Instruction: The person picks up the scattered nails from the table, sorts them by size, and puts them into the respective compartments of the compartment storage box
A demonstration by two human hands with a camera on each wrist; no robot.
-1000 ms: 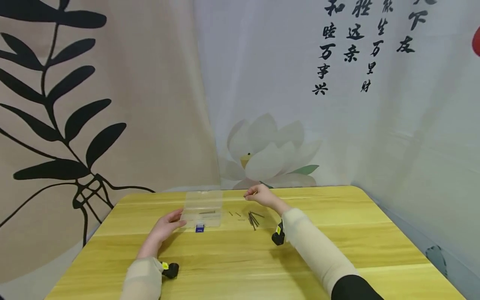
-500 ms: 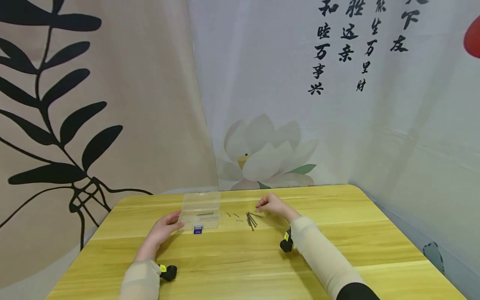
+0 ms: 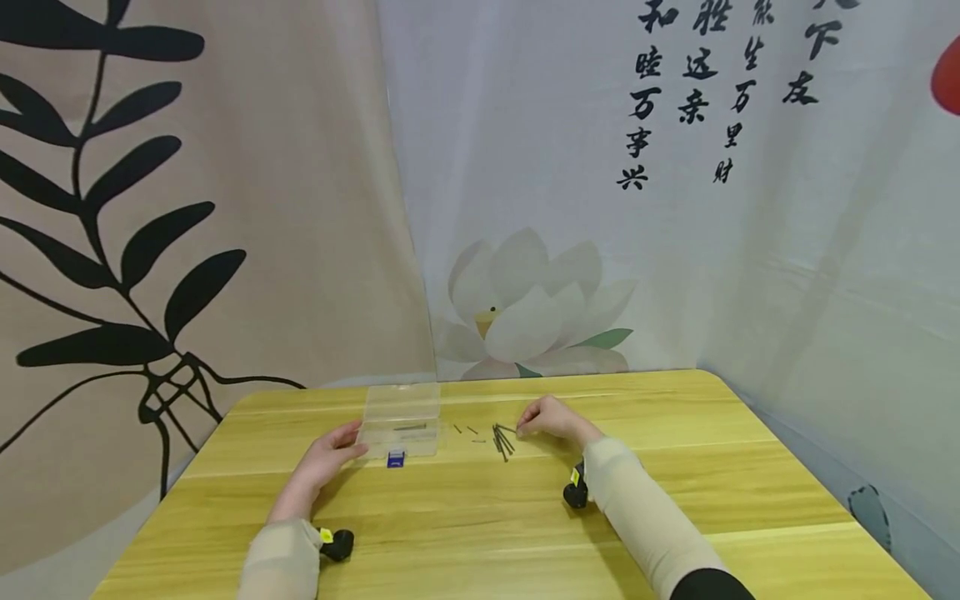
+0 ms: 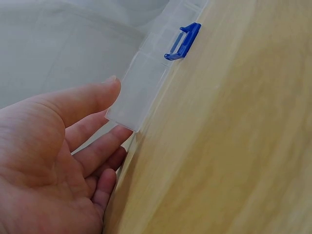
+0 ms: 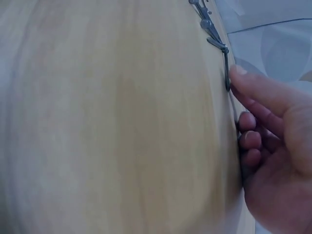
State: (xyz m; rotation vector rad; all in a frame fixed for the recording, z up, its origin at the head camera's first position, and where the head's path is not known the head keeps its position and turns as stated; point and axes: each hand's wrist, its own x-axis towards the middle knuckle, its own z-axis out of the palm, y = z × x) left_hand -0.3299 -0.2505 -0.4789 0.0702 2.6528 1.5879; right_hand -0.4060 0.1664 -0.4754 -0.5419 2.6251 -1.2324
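Note:
A clear plastic box (image 3: 400,421) with a blue latch (image 3: 396,457) lies on the yellow table (image 3: 480,517). My left hand (image 3: 330,454) rests flat beside it. In the left wrist view its thumb and straight fingers (image 4: 97,146) touch the corner of the box (image 4: 139,92), near the blue latch (image 4: 183,41). A small pile of dark nails (image 3: 502,439) lies right of the box. My right hand (image 3: 551,417) is down at that pile. In the right wrist view one fingertip (image 5: 239,73) sits on the end of a nail (image 5: 226,68), the other fingers are curled, and the hand pinches the nail.
Two or three loose nails (image 3: 465,430) lie between the box and the pile. Printed curtains hang close behind the table's far edge. The wrist cameras (image 3: 576,492) sit on both forearms just above the tabletop.
My right hand has come down from a raised spot near the box's far right and moved right onto the nail pile. The left hand and the box have stayed put.

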